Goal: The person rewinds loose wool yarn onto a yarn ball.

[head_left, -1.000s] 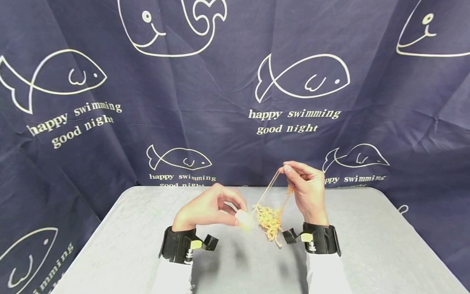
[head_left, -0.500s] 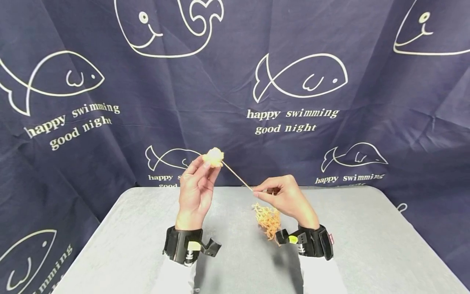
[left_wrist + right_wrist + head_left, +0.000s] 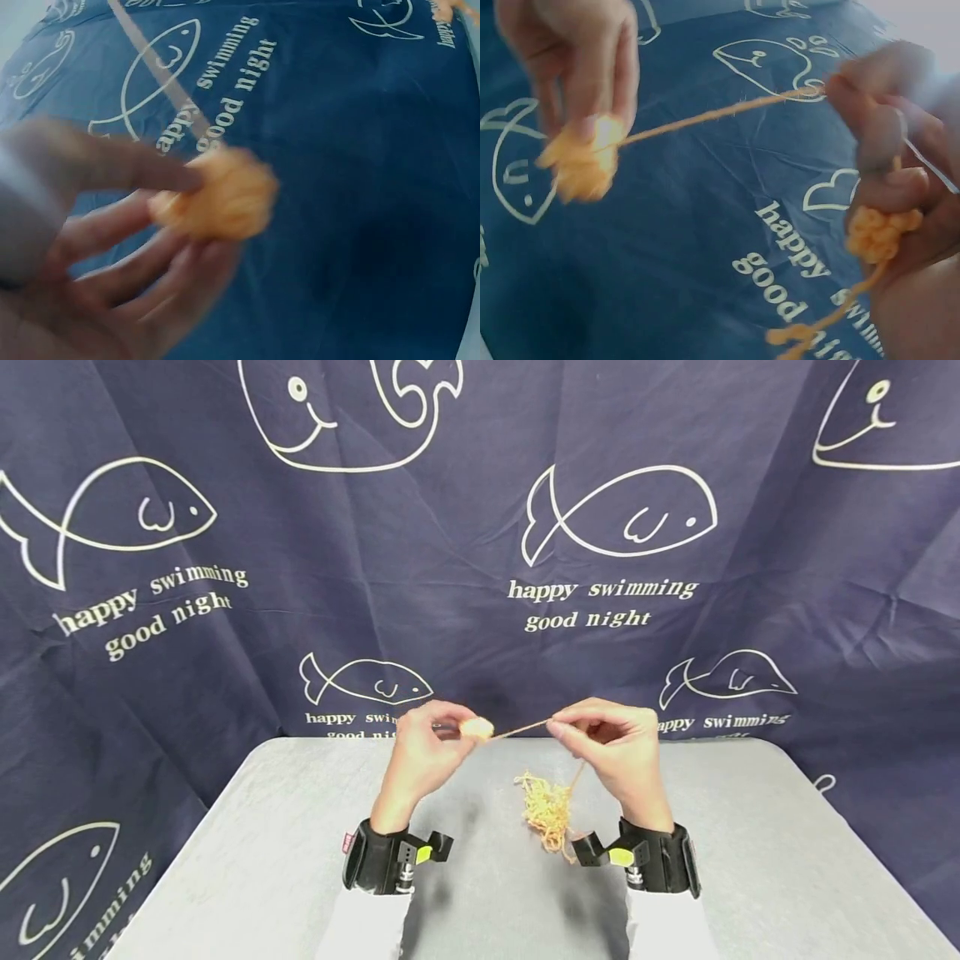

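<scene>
A small ball of pale orange yarn [image 3: 477, 728] is pinched between the thumb and fingers of my left hand [image 3: 426, 752], raised over the table. From it a yarn strand [image 3: 720, 114] runs taut to my right hand [image 3: 619, 745], whose thumb and index finger pinch it. In the right wrist view a small knotted clump of yarn [image 3: 881, 234] shows at the right hand's curled fingers, with a strand trailing down. A loose tangle of yarn [image 3: 546, 810] lies below the hands, and a strand rises from it toward the right hand.
The grey table [image 3: 285, 843] spreads under both arms. Behind its far edge hangs a dark blue curtain [image 3: 480, 543] with white fish drawings and lettering. Each wrist wears a black strap; the left strap [image 3: 378, 858] and right strap [image 3: 667, 860] carry small cameras.
The left hand with the ball went up, then came down and right, turning over. The right hand moved left to the strand, then back right and up, holding it taut.
</scene>
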Demonstrator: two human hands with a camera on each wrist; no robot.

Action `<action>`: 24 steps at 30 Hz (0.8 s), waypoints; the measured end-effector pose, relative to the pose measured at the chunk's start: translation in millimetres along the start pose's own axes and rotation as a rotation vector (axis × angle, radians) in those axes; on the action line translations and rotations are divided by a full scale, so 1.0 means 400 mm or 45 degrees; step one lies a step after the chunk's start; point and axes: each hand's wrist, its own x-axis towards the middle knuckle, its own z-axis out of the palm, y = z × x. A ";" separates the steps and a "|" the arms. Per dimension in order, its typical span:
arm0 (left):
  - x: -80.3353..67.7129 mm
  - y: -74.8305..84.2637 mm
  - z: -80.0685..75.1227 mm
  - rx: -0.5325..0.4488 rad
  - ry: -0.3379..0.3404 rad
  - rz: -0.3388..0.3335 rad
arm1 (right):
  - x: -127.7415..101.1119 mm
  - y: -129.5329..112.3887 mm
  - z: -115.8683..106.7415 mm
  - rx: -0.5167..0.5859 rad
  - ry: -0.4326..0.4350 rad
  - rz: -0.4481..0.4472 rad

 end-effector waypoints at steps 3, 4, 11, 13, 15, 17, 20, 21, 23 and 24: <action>-0.007 0.009 -0.012 -0.067 -0.397 -0.059 | 0.003 0.015 -0.003 0.219 0.190 0.045; -0.009 0.012 -0.016 -0.114 -0.532 -0.045 | 0.004 0.021 -0.004 0.279 0.243 0.064; -0.014 0.033 -0.036 -0.862 -1.069 0.197 | -0.002 0.070 -0.029 0.236 0.268 0.170; -0.013 0.039 -0.035 -1.085 -1.019 0.273 | -0.005 0.077 -0.036 0.057 0.162 0.202; -0.010 0.038 -0.030 -1.293 -0.899 0.330 | -0.009 0.083 -0.040 -0.112 0.033 0.233; -0.007 0.037 -0.025 -1.500 -0.733 0.351 | -0.012 0.090 -0.041 -0.220 -0.102 0.268; -0.001 0.036 -0.022 -1.809 -0.457 0.288 | -0.017 0.103 -0.042 -0.292 -0.271 0.329; 0.000 0.037 -0.023 -1.899 -0.354 0.252 | -0.018 0.107 -0.042 -0.305 -0.318 0.348; 0.003 0.040 -0.028 -2.053 -0.134 0.167 | -0.021 0.116 -0.047 -0.334 -0.399 0.391; 0.005 0.041 -0.031 -2.100 -0.014 0.121 | -0.023 0.121 -0.051 -0.349 -0.438 0.413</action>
